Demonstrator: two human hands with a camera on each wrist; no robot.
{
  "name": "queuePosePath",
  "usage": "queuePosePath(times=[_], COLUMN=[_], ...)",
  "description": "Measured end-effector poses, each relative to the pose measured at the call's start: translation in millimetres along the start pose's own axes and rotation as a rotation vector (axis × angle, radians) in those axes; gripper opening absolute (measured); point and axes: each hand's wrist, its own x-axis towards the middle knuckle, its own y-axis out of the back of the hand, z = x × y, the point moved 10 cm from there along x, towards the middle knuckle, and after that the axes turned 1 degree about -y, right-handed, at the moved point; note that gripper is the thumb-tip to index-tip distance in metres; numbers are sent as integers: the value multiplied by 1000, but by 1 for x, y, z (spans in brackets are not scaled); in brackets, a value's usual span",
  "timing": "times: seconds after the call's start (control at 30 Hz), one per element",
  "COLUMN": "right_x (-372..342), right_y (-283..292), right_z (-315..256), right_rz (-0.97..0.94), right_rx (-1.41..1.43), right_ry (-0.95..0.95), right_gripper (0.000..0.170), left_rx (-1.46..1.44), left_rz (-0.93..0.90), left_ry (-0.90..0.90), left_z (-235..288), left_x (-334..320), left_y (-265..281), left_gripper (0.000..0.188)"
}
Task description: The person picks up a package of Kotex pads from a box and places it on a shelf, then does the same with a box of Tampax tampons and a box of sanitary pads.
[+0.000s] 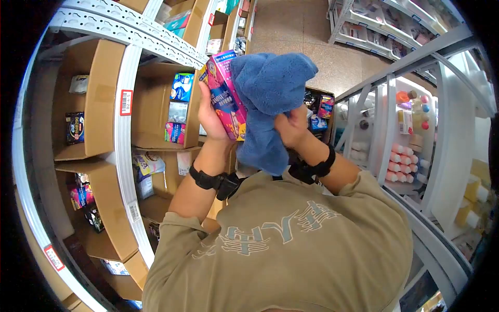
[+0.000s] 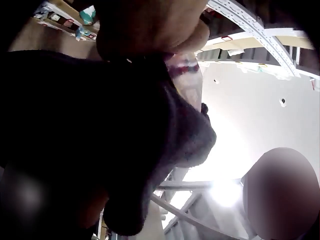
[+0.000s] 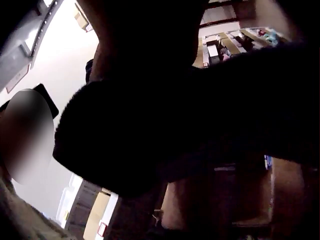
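Note:
In the head view my left hand (image 1: 212,117) grips a pink and purple printed carton (image 1: 224,99), thumb along its left side and the carton tilted. A blue towel (image 1: 273,83) is bunched in my right hand (image 1: 294,126), its folds spilling above and below the fist. The cloth overlaps the right edge of the carton. Most of my right fingers are hidden by the towel. From the left wrist, the towel (image 2: 185,135) appears dark, right below the carton and hand. The right wrist view is largely filled by the dark towel (image 3: 115,135).
Left of me, a white metal rack (image 1: 126,93) holds open cardboard bins (image 1: 104,88) with small packaged goods. To the right, a grey metal frame (image 1: 390,104) stands before clear bins holding bottles (image 1: 401,164). Tiled floor (image 1: 291,26) and another shelf (image 1: 374,31) lie ahead.

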Motion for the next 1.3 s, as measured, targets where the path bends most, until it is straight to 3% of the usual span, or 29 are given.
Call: queuePosePath(times=[0.07,0.1,0.13,0.2,0.23,0.33,0.37,0.4,0.47,0.5,0.53,0.63,0.67,0.73,0.77,0.8,0.93,1.0,1.07,1.13,1.23,1.3], right_x=[-10,-16,-22,-33,-38,-54,-51,-54,-63,-79,-96,-126,-148,-153,-172,-167,-105,-65,-37,-26,-32,-43], right_y=[-11,-20,-23,-21,-27,-37,-34,-23,-24,-13,7,59,76,89,95,91,19,-44,-90,-124,-178,-217], right_z=[0,14,17,32,38,48,44,54,67,92,116,161,194,211,235,235,216,165,107,66,24,5], right_rz=[-18,-51,-42,117,123,106,39,39,-228,-296,-280,-194,-227,-286,-418,-410,-187,-239,-301,-495,-597,-708], right_rx=[-36,-15,-19,43,28,-59,-232,-234,-385,-393,-426,-636,-769,-1147,-1289,-1237,-276,280,565,409,562,628], right_ry=[-81,-168,-176,-358,-374,-391,-301,-306,-75,-112,-185,-391,-622,-581,-816,-892,-848,-883,-883,-770,-751,-731], right_gripper=[56,81,81,100,108,102,88,88,71,63,65,68,68,68,65,58,43,43,48,63,85,89], left_rx=[2,-4,-5,-119,-113,33,77,75,-66,-67,-30,171,176,258,286,318,466,468,551,495,506,540], left_rz=[37,63,64,60,141,259,274,277,449,409,465,407,380,391,388,392,406,480,390,387,417,431], left_ry=[-6,-35,-22,-55,15,-88,-119,-115,-87,-93,-120,-176,-137,-42,-30,-18,-95,-101,-151,-179,-240,-245], left_z=[-1,1,-3,-2,-10,-13,-12,-10,-5,-1,6,26,23,18,18,19,39,50,66,82,108,130], left_x=[3,2,1,4,5,18,20,18,4,4,1,-12,-17,-30,-33,-39,-58,-72,-84,-107,-157,-204], left_y=[10,14,16,21,41,98,112,96,66,66,78,71,70,77,84,96,111,120,107,105,109,120], left_gripper=[63,62,62,60,70,69,64,64,58,54,53,50,50,51,49,48,38,39,40,40,43,43])
